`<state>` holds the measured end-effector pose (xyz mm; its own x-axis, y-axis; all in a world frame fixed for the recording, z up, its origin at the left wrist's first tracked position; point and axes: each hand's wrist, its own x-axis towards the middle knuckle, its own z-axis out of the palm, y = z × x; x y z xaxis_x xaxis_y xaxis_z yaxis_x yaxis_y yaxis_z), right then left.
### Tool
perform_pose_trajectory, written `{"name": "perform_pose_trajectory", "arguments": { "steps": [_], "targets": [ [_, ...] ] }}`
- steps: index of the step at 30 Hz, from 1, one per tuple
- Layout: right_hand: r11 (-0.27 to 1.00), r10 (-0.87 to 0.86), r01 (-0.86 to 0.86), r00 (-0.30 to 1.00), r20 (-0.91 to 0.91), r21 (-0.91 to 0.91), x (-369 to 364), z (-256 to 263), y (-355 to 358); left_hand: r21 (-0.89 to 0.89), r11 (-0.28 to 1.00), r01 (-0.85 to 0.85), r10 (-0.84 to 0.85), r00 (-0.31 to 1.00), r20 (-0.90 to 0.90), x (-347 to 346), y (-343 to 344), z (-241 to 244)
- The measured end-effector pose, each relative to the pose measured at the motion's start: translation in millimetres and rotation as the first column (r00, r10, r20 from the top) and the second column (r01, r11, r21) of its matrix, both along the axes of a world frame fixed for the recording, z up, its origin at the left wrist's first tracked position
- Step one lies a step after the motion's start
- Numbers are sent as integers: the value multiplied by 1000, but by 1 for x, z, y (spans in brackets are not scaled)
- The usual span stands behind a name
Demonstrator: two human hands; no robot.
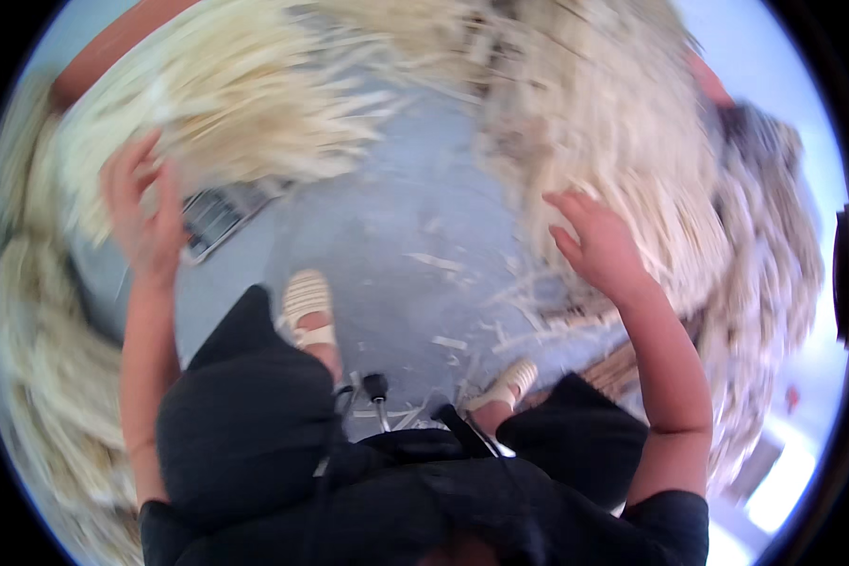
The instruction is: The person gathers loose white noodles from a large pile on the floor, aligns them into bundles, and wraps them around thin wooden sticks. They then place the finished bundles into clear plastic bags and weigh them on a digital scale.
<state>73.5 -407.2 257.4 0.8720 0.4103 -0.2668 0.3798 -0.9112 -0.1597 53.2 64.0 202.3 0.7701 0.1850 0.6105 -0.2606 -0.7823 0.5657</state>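
Both of my hands hang apart over the work area, with nothing in them. My left hand [141,205] has its fingers spread and slightly curled, beside a pale heap of long flat strips [255,92] on the left. The strips look like plant fibre or shaved wood; blur hides the exact material. Over the edge of a second large heap of pale strips [672,212] is my right hand [598,244], thumb and fingers apart. Whether it touches those strips I cannot tell. A dark flat panel with a light frame [223,216] lies partly under the left heap.
Loose strip scraps [449,343] litter the grey floor [396,233] between my feet. More fibre bundles [49,339] hang or lie at far left, and others [764,283] at far right. A black-knobbed metal lever [376,388] stands between my knees. A reddish beam [113,46] runs behind the left heap.
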Motion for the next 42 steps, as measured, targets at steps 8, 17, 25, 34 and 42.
{"name": "perform_pose_trajectory", "arguments": {
  "steps": [8, 17, 25, 34, 42],
  "targets": [
    [870, -484, 329, 710, -511, -367, -196, -40, -275, -45, 870, 492, -462, 778, -427, 3, -101, 52],
    [-232, -774, 842, 144, -616, 488, -186, -132, -309, -235, 424, 875, -720, 169, -673, -23, -316, 88],
    [-407, -628, 605, 359, -691, 684, -129, -118, -251, -132, 439, 889, -789, 311, -530, -54, -518, 13],
    [132, -146, 679, 734, -664, 722, -162, -106, -201, -159, 730, 665, -509, 374, -775, -47, -603, -37],
    [-398, -755, 391, 373, -539, 830, -197, -70, -352, -205, 815, 542, -488, 453, -746, -12, -429, -7]
  ]
}}
